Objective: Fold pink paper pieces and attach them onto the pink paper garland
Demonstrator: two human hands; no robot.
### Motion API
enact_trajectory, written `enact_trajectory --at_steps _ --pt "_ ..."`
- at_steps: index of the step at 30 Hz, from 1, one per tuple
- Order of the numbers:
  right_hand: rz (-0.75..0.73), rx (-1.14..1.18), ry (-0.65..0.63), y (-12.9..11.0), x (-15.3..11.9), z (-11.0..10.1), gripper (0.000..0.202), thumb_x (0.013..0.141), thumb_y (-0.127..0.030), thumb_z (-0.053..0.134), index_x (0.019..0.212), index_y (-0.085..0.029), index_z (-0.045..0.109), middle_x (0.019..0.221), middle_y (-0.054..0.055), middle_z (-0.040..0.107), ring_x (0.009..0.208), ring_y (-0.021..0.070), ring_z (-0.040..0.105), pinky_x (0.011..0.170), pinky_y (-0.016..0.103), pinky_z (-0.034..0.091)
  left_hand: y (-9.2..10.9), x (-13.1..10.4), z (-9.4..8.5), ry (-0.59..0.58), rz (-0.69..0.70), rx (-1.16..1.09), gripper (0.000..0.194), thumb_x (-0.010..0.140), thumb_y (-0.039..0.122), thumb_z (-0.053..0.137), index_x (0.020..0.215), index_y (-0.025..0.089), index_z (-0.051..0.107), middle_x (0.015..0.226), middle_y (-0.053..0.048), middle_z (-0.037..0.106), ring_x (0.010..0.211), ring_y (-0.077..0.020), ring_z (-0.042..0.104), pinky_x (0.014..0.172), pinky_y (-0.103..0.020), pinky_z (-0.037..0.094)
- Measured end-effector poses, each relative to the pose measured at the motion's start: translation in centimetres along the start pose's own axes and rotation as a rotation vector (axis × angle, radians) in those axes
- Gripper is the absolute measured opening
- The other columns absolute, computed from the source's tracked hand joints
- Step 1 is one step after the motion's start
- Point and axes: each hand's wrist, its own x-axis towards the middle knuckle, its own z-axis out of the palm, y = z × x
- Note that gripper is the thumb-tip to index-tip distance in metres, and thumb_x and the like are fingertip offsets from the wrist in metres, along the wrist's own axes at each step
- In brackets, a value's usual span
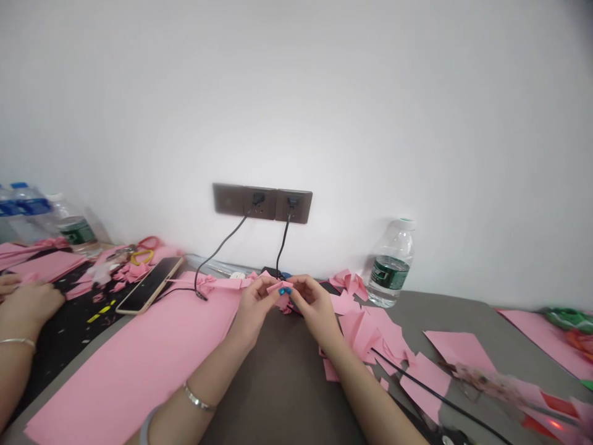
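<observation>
Left hand (254, 304) and right hand (315, 305) were close together, both pinched on a small pink paper (280, 286), which was below the wall socket (230, 199). One large pink sheet (143, 364) lay to the lower left of this socket, and a bottle (391, 271) stood to its lower right.

A small pink paper piece (277, 287) is pinched between the fingertips of the left hand (259, 296) and the right hand (312, 301), above a grey table (287, 383). A silver bracelet (198, 398) is worn on the left wrist. Beside the left forearm, a large pink sheet (139, 371) is laid out, with a smartphone (151, 285) placed near its far end. Pink paper scraps (384, 337) are strewn by the right forearm, near a green-labelled water bottle (391, 266). Two black cables are plugged into wall sockets (229, 201). At far left, a co-worker's hand (34, 303) is seen.
</observation>
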Motion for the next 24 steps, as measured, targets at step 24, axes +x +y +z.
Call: enact_trajectory --at_steps 24 --pt "0.074 0.137 -0.008 0.42 0.21 0.18 0.023 0.079 -0.042 0.068 0.073 -0.019 0.071 0.098 0.007 0.066 0.095 0.0226 0.062 0.084 0.034 0.049 0.55 -0.14 -0.09 -0.013 0.251 0.184 0.009 0.077 0.026 0.070 0.083 0.019 0.070 0.086 -0.004 0.069 0.087 -0.0188 0.063 0.080 -0.028 0.050"
